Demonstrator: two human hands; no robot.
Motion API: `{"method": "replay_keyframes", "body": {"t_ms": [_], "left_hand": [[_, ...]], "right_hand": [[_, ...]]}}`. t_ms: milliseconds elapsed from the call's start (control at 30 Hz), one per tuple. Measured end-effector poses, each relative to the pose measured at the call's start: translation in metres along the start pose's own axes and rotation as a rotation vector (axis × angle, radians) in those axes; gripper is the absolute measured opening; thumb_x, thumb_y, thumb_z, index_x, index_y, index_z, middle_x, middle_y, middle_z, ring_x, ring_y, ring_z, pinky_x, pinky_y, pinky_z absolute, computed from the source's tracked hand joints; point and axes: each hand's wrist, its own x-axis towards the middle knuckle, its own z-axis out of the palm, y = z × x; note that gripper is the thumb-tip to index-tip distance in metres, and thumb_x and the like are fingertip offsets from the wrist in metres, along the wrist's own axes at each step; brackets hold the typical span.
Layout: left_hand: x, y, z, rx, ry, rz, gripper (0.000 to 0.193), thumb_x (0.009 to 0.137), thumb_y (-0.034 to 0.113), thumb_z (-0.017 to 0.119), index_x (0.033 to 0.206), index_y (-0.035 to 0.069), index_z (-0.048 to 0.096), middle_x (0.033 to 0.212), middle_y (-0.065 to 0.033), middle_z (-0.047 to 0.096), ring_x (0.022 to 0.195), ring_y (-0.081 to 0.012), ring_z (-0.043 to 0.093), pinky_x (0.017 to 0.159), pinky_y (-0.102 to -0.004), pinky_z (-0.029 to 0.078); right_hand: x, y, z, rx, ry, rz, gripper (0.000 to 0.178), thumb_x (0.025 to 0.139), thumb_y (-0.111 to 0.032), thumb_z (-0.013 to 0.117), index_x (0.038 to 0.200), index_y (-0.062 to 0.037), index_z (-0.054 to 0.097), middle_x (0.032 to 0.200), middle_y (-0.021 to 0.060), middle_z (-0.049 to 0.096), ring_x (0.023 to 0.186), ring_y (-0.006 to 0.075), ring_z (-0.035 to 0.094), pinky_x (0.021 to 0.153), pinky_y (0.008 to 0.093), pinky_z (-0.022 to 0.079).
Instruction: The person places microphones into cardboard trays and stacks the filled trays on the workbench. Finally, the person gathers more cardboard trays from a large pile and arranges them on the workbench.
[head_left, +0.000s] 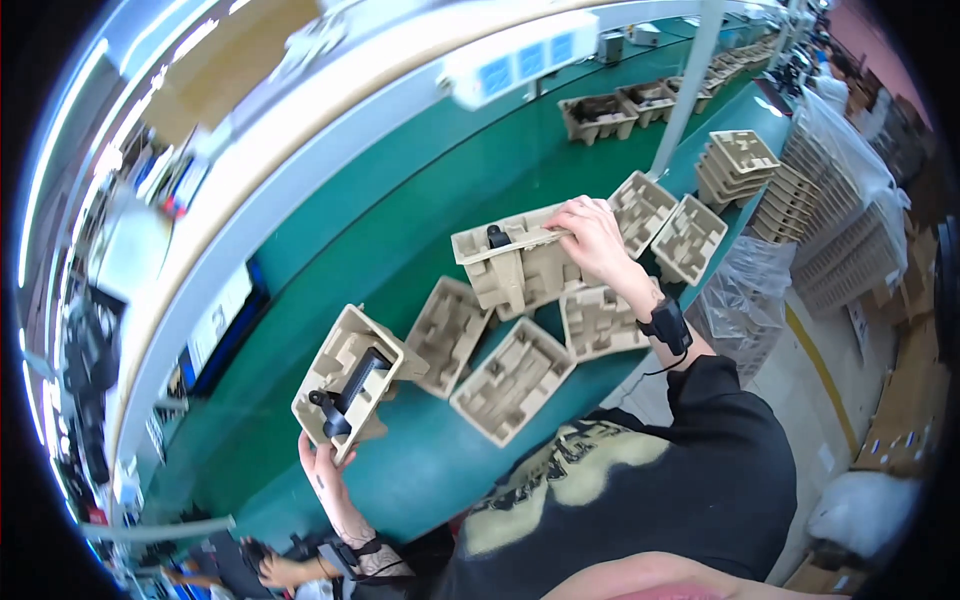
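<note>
My left hand (324, 474) grips the lower edge of a tan molded-pulp tray (336, 352), which is tilted. Inside that tray lie a black flat bar-shaped part (366, 374) and a black rounded part (328, 408). With my right hand (590, 236) closed over its rim, a second pulp tray (522, 272) is held tipped on its side. A small black part (497, 236) shows at that tray's upper left edge; the rest of its inside is hidden. Below and between the two lie a pulp tray (444, 338) and another pulp tray (512, 384), with no black parts visible.
More pulp trays (690, 240) lie on the green bench (430, 490) to the right, near a stack of trays (740, 165). Filled trays (598, 118) line the far side. A metal post (690, 90) and curved shelf edge (225, 200) border the bench. Another person's hand (285, 572) is lower left.
</note>
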Motion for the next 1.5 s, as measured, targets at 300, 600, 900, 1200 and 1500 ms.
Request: {"method": "replay_keyframes", "body": {"t_ms": [300,600,900,1200,1500], "left_hand": [[0.192,-0.003,0.200,-0.035,-0.380,0.114,0.054,0.088,0.009,0.052,0.137,0.002,0.029,0.116,-0.0204,0.055,0.089,-0.0308,0.065,0.061,-0.0342,0.062],[0.291,-0.114,0.335,0.241,-0.455,0.042,0.061,0.090,0.016,0.054,0.142,0.009,0.024,0.110,-0.0132,0.057,0.089,-0.0273,0.063,0.072,-0.0427,0.059],[0.190,-0.042,0.463,1.229,-0.612,1.052,0.060,0.087,0.022,0.052,0.143,0.012,0.032,0.123,-0.0250,0.052,0.116,-0.0401,0.048,0.093,-0.0474,0.041],[0.132,-0.023,0.552,0.908,-0.880,1.143,0.055,0.080,0.005,0.048,0.134,0.014,0.044,0.118,-0.0165,0.058,0.114,-0.0366,0.049,0.092,-0.0488,0.038],[0.200,-0.108,0.605,0.723,-0.956,0.851,0.064,0.078,0.001,0.048,0.140,0.019,0.041,0.128,-0.0129,0.057,0.131,-0.0384,0.036,0.105,-0.0548,0.027]], "right_hand": [[0.086,0.183,0.055,-0.206,-0.013,0.128,0.031,0.071,-0.001,0.053,0.097,-0.0112,0.066,0.100,0.0086,0.057,0.106,0.0295,0.047,0.091,0.0429,0.034],[0.111,0.294,0.163,-0.222,-0.530,0.199,0.035,0.076,-0.006,0.055,0.111,-0.0077,0.058,0.103,0.0157,0.056,0.111,0.0359,0.047,0.098,0.0464,0.034],[0.165,0.504,0.169,-0.290,0.088,0.169,0.043,0.074,-0.020,0.066,0.115,-0.0121,0.059,0.120,0.0174,0.053,0.109,0.0375,0.053,0.083,0.0504,0.049],[0.105,0.519,0.113,-0.145,-0.222,0.177,0.018,0.084,-0.014,0.059,0.099,-0.0050,0.062,0.113,0.0195,0.052,0.101,0.0390,0.054,0.085,0.0444,0.047],[0.092,0.438,0.116,0.019,-0.096,0.092,0.032,0.084,-0.014,0.059,0.115,-0.0089,0.056,0.119,0.0202,0.052,0.111,0.0394,0.050,0.091,0.0441,0.043]]}}
